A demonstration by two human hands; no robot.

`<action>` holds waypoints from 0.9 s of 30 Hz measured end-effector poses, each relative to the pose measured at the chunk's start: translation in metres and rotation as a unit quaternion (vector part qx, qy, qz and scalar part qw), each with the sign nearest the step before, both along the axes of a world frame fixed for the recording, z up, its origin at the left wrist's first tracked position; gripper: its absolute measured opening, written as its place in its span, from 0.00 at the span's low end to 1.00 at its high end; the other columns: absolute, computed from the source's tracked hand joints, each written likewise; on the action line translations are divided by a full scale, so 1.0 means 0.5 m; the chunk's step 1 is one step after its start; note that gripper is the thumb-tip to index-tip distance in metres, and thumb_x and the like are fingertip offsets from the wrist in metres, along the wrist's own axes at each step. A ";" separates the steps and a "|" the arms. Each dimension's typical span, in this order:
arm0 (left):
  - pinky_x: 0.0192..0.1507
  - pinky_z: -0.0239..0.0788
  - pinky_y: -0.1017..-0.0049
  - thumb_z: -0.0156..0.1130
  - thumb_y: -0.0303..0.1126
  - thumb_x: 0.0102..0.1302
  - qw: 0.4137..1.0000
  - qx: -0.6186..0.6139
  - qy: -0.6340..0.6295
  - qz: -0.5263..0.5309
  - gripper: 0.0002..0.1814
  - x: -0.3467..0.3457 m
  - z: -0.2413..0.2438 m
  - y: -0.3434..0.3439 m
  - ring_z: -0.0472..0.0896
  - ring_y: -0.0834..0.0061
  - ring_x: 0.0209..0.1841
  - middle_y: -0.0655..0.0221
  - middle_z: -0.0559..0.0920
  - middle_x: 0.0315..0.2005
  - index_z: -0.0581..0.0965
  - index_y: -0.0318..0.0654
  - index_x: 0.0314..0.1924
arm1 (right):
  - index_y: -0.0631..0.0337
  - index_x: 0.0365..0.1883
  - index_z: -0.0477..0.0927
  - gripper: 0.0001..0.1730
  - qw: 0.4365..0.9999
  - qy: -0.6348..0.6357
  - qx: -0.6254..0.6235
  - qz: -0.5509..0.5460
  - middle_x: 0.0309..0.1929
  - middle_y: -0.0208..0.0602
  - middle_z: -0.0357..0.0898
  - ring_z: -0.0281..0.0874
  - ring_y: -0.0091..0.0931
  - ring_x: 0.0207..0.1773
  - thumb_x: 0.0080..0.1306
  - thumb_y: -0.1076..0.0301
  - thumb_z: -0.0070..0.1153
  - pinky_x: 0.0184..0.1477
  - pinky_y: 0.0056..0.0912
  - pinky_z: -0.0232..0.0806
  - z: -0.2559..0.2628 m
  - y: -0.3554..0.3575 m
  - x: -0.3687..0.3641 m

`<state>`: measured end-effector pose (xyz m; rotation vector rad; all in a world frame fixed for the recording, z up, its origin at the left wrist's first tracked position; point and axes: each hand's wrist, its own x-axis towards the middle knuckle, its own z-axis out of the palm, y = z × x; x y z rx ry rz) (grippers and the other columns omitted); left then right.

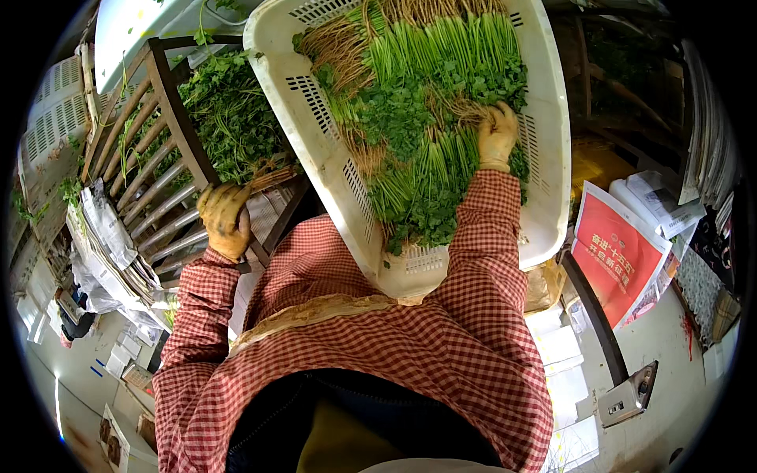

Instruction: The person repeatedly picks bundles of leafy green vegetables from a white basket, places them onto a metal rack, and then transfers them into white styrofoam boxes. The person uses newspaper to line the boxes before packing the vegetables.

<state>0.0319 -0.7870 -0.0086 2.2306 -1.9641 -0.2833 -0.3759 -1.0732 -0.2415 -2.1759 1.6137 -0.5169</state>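
Note:
A white plastic crate (408, 273) with slotted walls stands tilted before me. Inside lie rows of leafy green herbs (437, 53), resembling coriander or celery, with thin brown roots. My right hand (498, 137), in a stained yellowish glove, has its fingers around the root end of a herb bunch (455, 109) near the crate's right wall. To the left, my gloved left hand (225, 220) is curled over the dark wooden rail (183, 115) of a slatted rack. Brown roots or stems (272, 177) lie just beyond its fingers; whether it touches them is unclear.
Loose greens (230, 112) are heaped beyond the rail, left of the crate. Folded newspapers (112, 248) hang by the slats (159, 219). On the right are a red printed sheet (618, 254), a dark curved bar (594, 313) and a metal-plated wall fitting (628, 395).

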 end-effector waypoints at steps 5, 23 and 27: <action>0.66 0.59 0.58 0.56 0.25 0.53 1.000 0.000 -0.016 0.008 0.20 -0.004 -0.007 0.014 0.80 0.65 0.52 0.66 0.85 0.41 0.84 0.43 0.47 | 0.61 0.49 0.83 0.31 0.994 0.108 -0.012 0.000 0.57 0.49 0.74 0.64 0.46 0.63 0.54 0.47 0.67 0.70 0.59 0.53 0.020 0.018 0.068; 0.66 0.59 0.58 0.58 0.23 0.53 1.000 -0.026 0.010 0.005 0.20 -0.001 -0.003 0.013 0.81 0.66 0.50 0.66 0.85 0.39 0.84 0.44 0.47 | 0.63 0.54 0.77 0.28 0.987 -0.092 -0.048 -0.124 0.61 0.45 0.71 0.66 0.44 0.64 0.54 0.71 0.67 0.67 0.49 0.59 0.121 0.096 0.002; 0.68 0.59 0.58 0.58 0.20 0.55 0.994 -0.104 -0.011 0.025 0.23 -0.028 -0.043 -0.023 0.78 0.65 0.56 0.68 0.85 0.46 0.83 0.46 0.51 | 0.62 0.58 0.76 0.32 0.994 0.033 -0.034 -0.099 0.59 0.47 0.72 0.68 0.45 0.62 0.53 0.70 0.68 0.67 0.50 0.60 0.082 0.074 0.005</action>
